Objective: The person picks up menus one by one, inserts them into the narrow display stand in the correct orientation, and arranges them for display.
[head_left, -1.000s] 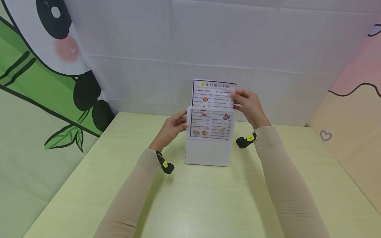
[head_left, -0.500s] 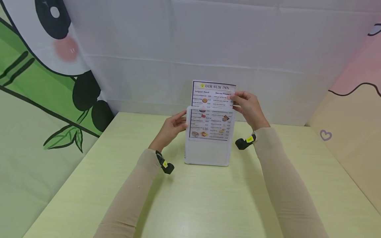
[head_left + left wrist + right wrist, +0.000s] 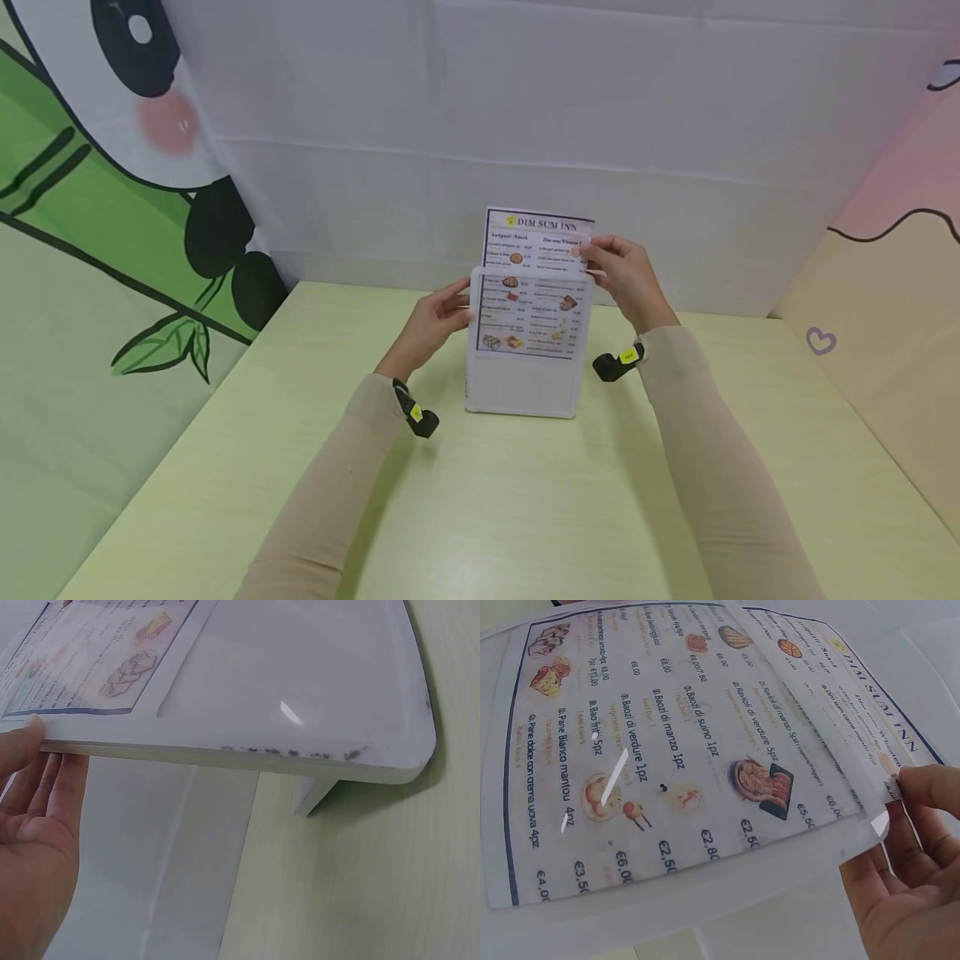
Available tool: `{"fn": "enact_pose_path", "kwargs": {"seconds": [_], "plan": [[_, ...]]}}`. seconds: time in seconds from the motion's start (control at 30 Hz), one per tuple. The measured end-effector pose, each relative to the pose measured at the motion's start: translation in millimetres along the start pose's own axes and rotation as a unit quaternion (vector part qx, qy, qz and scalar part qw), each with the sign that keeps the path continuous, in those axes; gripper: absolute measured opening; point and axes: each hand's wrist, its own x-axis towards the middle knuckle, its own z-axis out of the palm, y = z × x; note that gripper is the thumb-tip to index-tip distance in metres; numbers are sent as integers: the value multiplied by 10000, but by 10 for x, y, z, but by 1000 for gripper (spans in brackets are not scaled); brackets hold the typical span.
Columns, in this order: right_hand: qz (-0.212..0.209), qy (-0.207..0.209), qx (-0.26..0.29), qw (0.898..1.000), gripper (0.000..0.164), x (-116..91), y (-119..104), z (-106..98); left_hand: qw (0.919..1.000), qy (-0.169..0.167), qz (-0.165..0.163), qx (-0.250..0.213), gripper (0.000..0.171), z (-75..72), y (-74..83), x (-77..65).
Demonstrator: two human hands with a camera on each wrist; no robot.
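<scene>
A white menu holder point(image 3: 521, 387) with a clear front stands upright on the table. A printed "DIM SUM INN" menu sheet point(image 3: 536, 237) is partly inside it, its top portion sticking out above the holder's upper edge. My left hand point(image 3: 426, 329) grips the holder's left edge, thumb in front and fingers behind, as the left wrist view shows. At the upper right, my right hand point(image 3: 628, 279) pinches the sheet's right edge between thumb and fingers. Through the clear front in the right wrist view, the menu's lower part point(image 3: 660, 750) shows food pictures and prices.
The pale wooden table point(image 3: 487, 508) reaches back to a whitish backdrop point(image 3: 450, 108). Printed cartoon panels point(image 3: 150, 192) flank it on both sides. Behind the holder, a support foot point(image 3: 311, 796) rests on the table in the left wrist view.
The menu sheet has slid slightly down into the holder, and my right hand has moved down with it. My left hand and the holder have stayed in place.
</scene>
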Motion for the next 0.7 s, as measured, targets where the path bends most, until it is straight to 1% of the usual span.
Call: {"fn": "enact_pose_path", "kwargs": {"seconds": [0.43,0.53,0.7], "plan": [[-74,-37,161,9998,26,-3,16,17,10000,0,-1,38,60,5,-23,4],[-58,-9,115,9999,26,-4,13,14,10000,-12,15,64,61,8,-21,3],[-32,-12,62,10000,30,-9,3,1,10000,-26,74,26,61,7,-18,0]]}}
